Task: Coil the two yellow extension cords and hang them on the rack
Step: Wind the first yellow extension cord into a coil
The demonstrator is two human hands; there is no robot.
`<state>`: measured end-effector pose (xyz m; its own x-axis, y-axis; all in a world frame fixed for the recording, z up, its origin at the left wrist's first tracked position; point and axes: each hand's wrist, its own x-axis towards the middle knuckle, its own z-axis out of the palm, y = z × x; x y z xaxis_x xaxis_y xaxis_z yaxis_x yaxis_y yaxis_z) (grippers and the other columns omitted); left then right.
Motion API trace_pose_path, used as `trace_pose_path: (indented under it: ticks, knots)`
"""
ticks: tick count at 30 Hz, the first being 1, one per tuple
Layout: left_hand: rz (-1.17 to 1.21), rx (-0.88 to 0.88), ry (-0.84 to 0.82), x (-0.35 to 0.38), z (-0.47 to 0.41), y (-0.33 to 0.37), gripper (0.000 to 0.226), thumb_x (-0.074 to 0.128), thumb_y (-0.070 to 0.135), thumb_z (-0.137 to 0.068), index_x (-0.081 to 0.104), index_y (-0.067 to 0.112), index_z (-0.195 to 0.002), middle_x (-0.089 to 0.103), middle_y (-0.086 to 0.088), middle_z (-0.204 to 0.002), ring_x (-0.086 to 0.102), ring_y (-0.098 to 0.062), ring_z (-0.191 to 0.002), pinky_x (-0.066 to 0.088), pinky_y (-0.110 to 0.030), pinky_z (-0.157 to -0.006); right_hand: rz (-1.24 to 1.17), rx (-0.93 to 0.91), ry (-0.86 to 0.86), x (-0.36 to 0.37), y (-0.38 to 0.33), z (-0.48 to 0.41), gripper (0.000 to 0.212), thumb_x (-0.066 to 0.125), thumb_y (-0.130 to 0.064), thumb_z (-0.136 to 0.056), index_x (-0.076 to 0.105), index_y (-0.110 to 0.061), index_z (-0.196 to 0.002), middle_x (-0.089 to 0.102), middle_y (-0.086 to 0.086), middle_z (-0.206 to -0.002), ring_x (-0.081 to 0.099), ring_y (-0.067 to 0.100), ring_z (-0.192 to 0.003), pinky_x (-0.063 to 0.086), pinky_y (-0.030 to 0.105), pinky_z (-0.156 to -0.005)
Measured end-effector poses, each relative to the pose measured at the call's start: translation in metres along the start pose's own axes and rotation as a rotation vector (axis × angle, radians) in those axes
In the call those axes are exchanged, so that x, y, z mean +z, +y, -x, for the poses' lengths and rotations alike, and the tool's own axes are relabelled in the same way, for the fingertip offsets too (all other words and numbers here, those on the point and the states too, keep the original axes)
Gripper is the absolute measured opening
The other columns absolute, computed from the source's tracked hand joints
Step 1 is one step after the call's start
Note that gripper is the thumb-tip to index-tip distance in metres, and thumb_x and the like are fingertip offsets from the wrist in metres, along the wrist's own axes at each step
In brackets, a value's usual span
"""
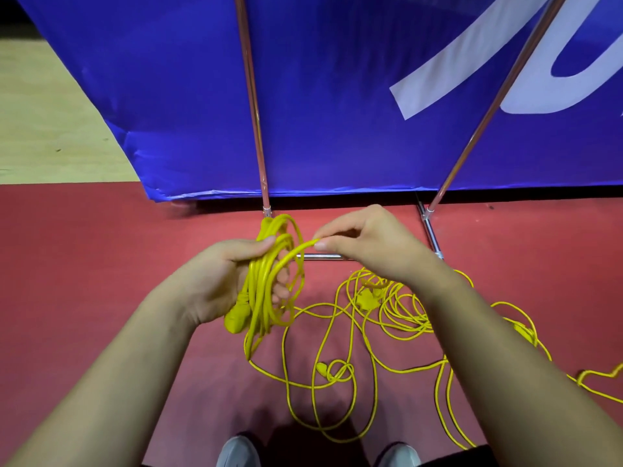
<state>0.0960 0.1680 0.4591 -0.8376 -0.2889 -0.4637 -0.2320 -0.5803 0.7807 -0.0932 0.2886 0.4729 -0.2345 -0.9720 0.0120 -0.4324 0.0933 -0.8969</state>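
Fingers of the left hand gripped a coiled bundle of yellow extension cord; the right hand pinched its free strand. More loose yellow cord lay tangled on the red floor.

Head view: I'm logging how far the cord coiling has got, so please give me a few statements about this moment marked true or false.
1. The left hand holds a coil of yellow cord. True.
2. The right hand is empty. False: it pinches a strand that leads to the coil.
3. All the yellow cord is already coiled. False: loose cord lies tangled on the red floor.
4. A blue banner stands behind the metal poles. True.
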Motion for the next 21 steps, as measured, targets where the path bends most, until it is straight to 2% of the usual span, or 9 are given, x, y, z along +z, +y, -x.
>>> trace_pose_path:
  ticks: [4,6,8,10,12,15,17,19,21]
  knots:
    - [-0.096,0.042,-0.167,0.000,0.000,-0.005,0.038,0.082,0.036,-0.068,0.065,0.006,-0.083,0.050,-0.005,-0.056,0.055,-0.023,-0.047,0.048,-0.028,-0.051,0.075,-0.079,-0.051,0.016,-0.007,-0.002,0.012,0.074,-0.015,-0.083,0.070,-0.013,-0.094,0.063,0.004,-0.070,0.052,0.001,-0.060,0.044,0.025,-0.059]
    - [-0.084,0.055,-0.184,-0.001,0.000,-0.005,0.039,0.084,0.034,-0.065,0.063,0.007,-0.082,0.046,-0.003,-0.055,0.051,-0.021,-0.044,0.045,-0.027,-0.050,0.081,-0.040,-0.023,0.013,-0.001,-0.002,0.041,0.080,-0.021,-0.077,0.057,-0.018,-0.110,0.054,0.002,-0.078,0.049,-0.003,-0.057,0.038,0.014,-0.056]
    - [-0.104,0.052,-0.197,0.003,0.001,-0.006,0.030,0.081,0.027,-0.069,0.062,0.008,-0.082,0.046,-0.003,-0.056,0.049,-0.019,-0.044,0.044,-0.027,-0.049,0.261,-0.002,-0.007,0.013,0.008,-0.001,0.074,0.085,-0.035,-0.068,0.044,-0.035,-0.129,0.048,-0.004,-0.096,0.048,-0.006,-0.062,0.035,0.010,-0.061]
    - [-0.138,0.038,-0.203,0.009,0.001,-0.009,0.025,0.073,0.021,-0.072,0.058,0.005,-0.085,0.045,-0.003,-0.055,0.049,-0.018,-0.044,0.043,-0.026,-0.048,0.370,0.007,0.005,0.019,0.016,-0.003,0.086,0.084,-0.040,-0.066,0.039,-0.046,-0.138,0.043,-0.003,-0.108,0.049,-0.005,-0.067,0.036,0.008,-0.065]
    - [-0.156,0.025,-0.190,0.013,-0.001,-0.011,0.029,0.071,0.020,-0.071,0.052,0.004,-0.086,0.043,-0.002,-0.054,0.048,-0.018,-0.044,0.043,-0.026,-0.047,0.369,-0.034,0.061,0.024,0.022,-0.005,0.070,0.081,-0.032,-0.067,0.054,-0.039,-0.131,0.046,-0.003,-0.112,0.053,-0.002,-0.081,0.041,0.008,-0.072]
    - [-0.182,0.021,-0.169,0.011,-0.001,-0.011,0.036,0.073,0.019,-0.068,0.049,0.003,-0.090,0.043,-0.003,-0.052,0.053,-0.020,-0.045,0.046,-0.027,-0.050,0.390,-0.089,0.089,0.021,0.024,-0.008,0.048,0.071,-0.026,-0.064,0.066,-0.023,-0.112,0.061,-0.003,-0.110,0.059,0.010,-0.099,0.048,0.028,-0.089]
    - [-0.183,0.002,-0.180,0.008,0.000,-0.011,0.033,0.072,0.015,-0.068,0.050,0.001,-0.088,0.047,-0.006,-0.051,0.063,-0.027,-0.053,0.053,-0.032,-0.056,0.422,-0.061,0.101,0.017,0.024,-0.008,0.040,0.066,-0.030,-0.062,0.065,-0.023,-0.101,0.068,-0.004,-0.099,0.062,0.015,-0.089,0.051,0.036,-0.081]
    - [-0.160,-0.020,-0.200,0.004,0.000,-0.012,0.020,0.069,0.005,-0.070,0.052,0.000,-0.081,0.054,-0.014,-0.053,0.069,-0.036,-0.069,0.057,-0.038,-0.067,0.450,-0.020,0.091,0.014,0.025,-0.006,0.030,0.064,-0.032,-0.063,0.064,-0.024,-0.092,0.069,-0.004,-0.084,0.059,0.014,-0.070,0.051,0.037,-0.068]
    - [-0.164,-0.032,-0.211,0.004,0.000,-0.013,0.009,0.063,-0.002,-0.073,0.055,0.001,-0.078,0.061,-0.021,-0.061,0.069,-0.039,-0.074,0.057,-0.040,-0.071,0.468,-0.011,0.072,0.011,0.028,-0.005,0.026,0.061,-0.034,-0.063,0.062,-0.024,-0.087,0.067,-0.003,-0.074,0.054,0.013,-0.059,0.050,0.037,-0.060]
